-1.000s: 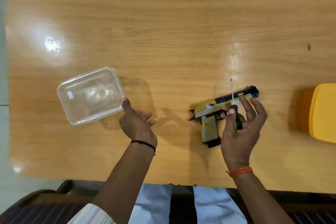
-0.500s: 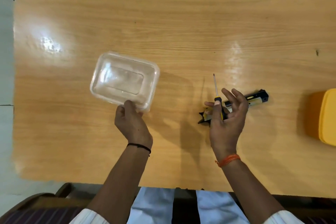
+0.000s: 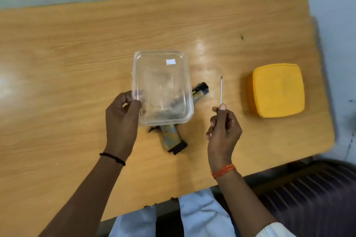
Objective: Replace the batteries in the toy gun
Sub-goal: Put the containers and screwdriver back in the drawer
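left hand: grips clear container at frame centre, over toy gun; right hand: pinches screwdriver; desk

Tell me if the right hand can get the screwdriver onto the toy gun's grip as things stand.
Probably yes. The right hand holds the screwdriver beside the toy gun, whose grip sticks out bare below the clear container held by the left hand. The container covers only the gun's middle.

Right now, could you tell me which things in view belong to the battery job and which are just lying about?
In the job:
toy gun
screwdriver, held by the right hand
clear plastic container, held over the gun by the left hand

Lying about:
yellow lidded box
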